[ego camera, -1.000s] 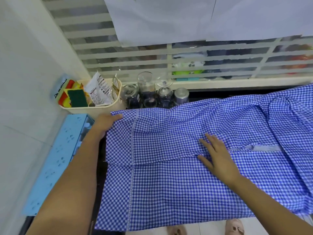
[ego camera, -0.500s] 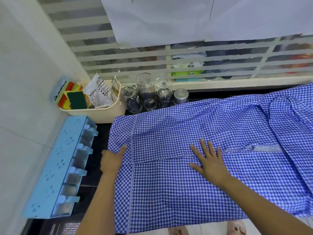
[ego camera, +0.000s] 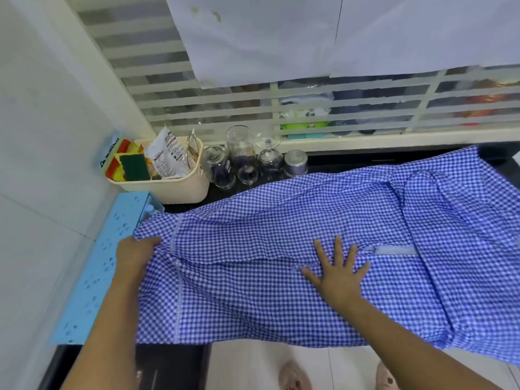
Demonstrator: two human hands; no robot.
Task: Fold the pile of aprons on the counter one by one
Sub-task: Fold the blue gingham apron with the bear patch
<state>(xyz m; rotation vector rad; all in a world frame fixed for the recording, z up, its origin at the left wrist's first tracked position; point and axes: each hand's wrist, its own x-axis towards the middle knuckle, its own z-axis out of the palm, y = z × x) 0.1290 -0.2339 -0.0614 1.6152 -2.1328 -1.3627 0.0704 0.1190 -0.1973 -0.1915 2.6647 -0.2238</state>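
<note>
Counter (ego camera: 351, 161) mostly beneath checked apron (ego camera: 281, 220)

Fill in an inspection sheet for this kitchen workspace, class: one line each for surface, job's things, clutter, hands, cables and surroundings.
Surface: dark counter, mostly covered by cloth.
Job's things: blue checked apron spread out, rumpled at the right, front edge hanging over the counter.
Clutter: cream basket holding sponges and a packet; glass jars; light blue rack along the wall.
Grippers: left hand grips the apron's left edge; right hand presses flat on it, fingers spread.
Cables: nothing seen.
Surroundings: tiled wall; slatted window with paper sheets over it.
</note>
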